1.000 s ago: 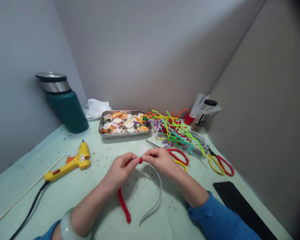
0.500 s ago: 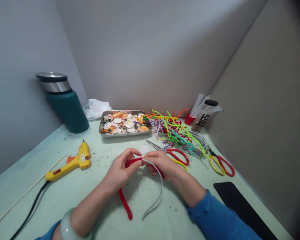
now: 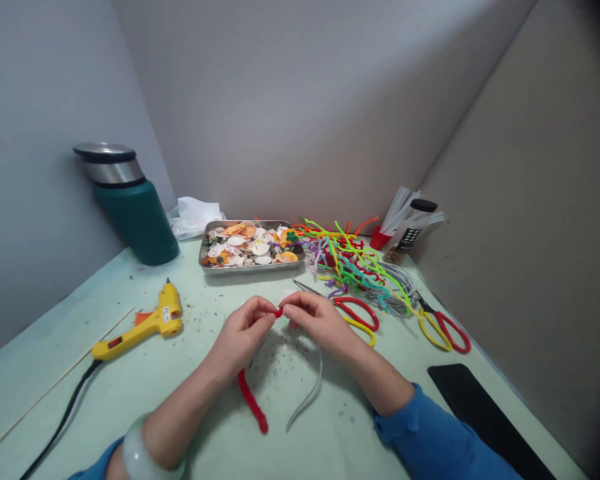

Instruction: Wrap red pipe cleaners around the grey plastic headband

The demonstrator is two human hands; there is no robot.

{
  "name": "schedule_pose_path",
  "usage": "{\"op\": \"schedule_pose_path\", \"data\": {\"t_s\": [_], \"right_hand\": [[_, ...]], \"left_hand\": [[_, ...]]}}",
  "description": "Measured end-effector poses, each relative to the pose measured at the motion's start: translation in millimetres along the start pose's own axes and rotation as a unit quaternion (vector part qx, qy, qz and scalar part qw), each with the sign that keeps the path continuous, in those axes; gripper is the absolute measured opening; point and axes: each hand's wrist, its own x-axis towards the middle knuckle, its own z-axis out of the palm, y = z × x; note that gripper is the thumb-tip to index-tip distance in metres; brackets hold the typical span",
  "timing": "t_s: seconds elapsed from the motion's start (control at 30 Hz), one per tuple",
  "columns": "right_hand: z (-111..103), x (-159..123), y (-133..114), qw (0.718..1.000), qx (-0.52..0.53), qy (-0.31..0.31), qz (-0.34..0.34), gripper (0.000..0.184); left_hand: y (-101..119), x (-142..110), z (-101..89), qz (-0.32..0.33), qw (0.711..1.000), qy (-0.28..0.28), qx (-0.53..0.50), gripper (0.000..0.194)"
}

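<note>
My left hand and my right hand meet fingertip to fingertip above the middle of the table. Between them both pinch a red pipe cleaner, a short bit of which shows. A thin grey headband curves down below my right hand, its tip toward me. From under my left hand the other leg of the band comes down covered in red fuzz. My fingers hide the top of the band. Just beyond my right hand lie scissors with red and yellow handles.
At the back are a metal tray of shells, tangled pipe cleaners and a clear jar. On the left are a yellow glue gun, a thin stick and a green bottle. Scissors and a black strip lie right.
My right hand has turned over the top, its fingers now meeting my left fingertips. The grey leg, which crossed in front of my right hand, now hangs behind and below it.
</note>
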Motion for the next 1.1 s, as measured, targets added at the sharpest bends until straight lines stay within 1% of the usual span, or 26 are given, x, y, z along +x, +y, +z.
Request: {"op": "schedule_pose_path", "data": {"t_s": [0.1, 0.23, 0.33, 0.43, 0.53, 0.6, 0.7, 0.8, 0.9, 0.97, 1.03, 1.1], "right_hand": [[-0.1, -1.3, -3.8, 1.000, 0.017, 0.009, 0.015, 0.018], [-2.0, -2.3, -6.6, 1.000, 0.016, 0.023, -0.005, 0.014], [-2.9, -2.1, -4.3, 0.999, -0.025, 0.009, -0.026, 0.014], [-2.3, -2.0, -0.7, 0.997, -0.071, -0.008, -0.026, 0.014], [-1.6, -2.7, 0.4, 0.997, -0.075, -0.004, -0.025, 0.014], [-1.9, -3.7, -1.2, 0.996, -0.075, -0.002, -0.040, 0.013], [-3.4, -5.8, -5.9, 0.990, -0.110, -0.003, -0.089, 0.011], [-4.6, -8.1, -10.6, 0.975, -0.168, -0.003, -0.143, 0.009], [-3.8, -10.1, -12.4, 0.956, -0.229, 0.005, -0.185, 0.010], [-2.3, -11.1, -11.9, 0.931, -0.284, 0.011, -0.228, 0.012], [-0.9, -11.9, -11.2, 0.900, -0.343, 0.015, -0.270, 0.015], [-0.2, -12.6, -11.4, 0.878, -0.381, 0.018, -0.288, 0.018]], "left_hand": [[-0.3, -0.1, -0.1, 0.005, 1.000, -0.011, 0.010, 0.021], [-1.9, 0.4, -0.6, 0.001, 1.000, -0.016, 0.015, 0.019], [-3.4, 1.2, -1.0, 0.002, 1.000, -0.015, 0.016, 0.017], [-4.8, 1.7, -1.4, 0.001, 1.000, -0.019, 0.017, 0.017], [-4.6, 1.6, -1.4, 0.001, 1.000, -0.024, 0.019, 0.018], [-3.3, 1.0, -1.2, 0.000, 1.000, -0.026, 0.016, 0.019], [-0.7, 0.0, -1.0, 0.002, 1.000, -0.026, 0.010, 0.020], [-0.2, -0.2, -1.2, 0.013, 1.000, -0.024, 0.012, 0.020], [-2.3, 1.0, -1.8, 0.027, 0.999, -0.013, 0.037, 0.020], [-4.2, 2.4, -2.1, 0.043, 0.997, -0.007, 0.065, 0.020], [-5.8, 3.6, -2.4, 0.056, 0.995, -0.003, 0.087, 0.020], [-6.4, 4.1, -2.8, 0.058, 0.994, 0.001, 0.096, 0.020]]}}
